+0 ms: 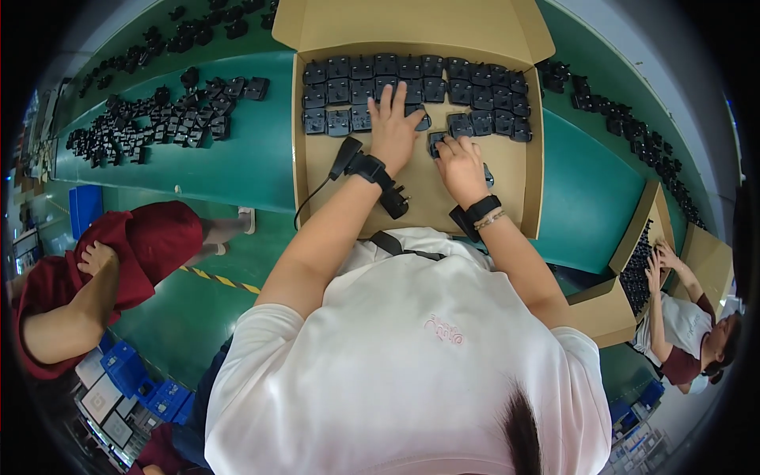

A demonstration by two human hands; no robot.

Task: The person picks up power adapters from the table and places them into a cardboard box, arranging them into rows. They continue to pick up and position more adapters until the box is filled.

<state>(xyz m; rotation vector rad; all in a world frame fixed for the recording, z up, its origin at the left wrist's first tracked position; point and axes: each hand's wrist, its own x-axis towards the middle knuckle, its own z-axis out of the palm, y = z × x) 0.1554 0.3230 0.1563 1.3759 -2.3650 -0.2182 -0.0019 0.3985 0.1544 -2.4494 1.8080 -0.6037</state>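
An open cardboard box (507, 198) lies before me, with rows of black plug adapters (338, 91) laid side by side in its far half. My left hand (393, 127) rests over the middle of these rows, fingers spread, its thumb by an adapter (423, 121) at the near row's edge. Closer to me, my right hand (461, 165) has its fingers bent down on a black plug adapter (436, 142), just in front of the right-hand group. Another dark piece (488, 176) shows partly beside that hand. Black straps circle both wrists; the left one carries a dark device (346, 156).
Piles of adapters (158, 123) lie on the green table (245, 170) left of the box. More adapters (633, 131) line a surface beyond it. At right, another person's hands (659, 261) reach into a second box (606, 313). A person in red stands left.
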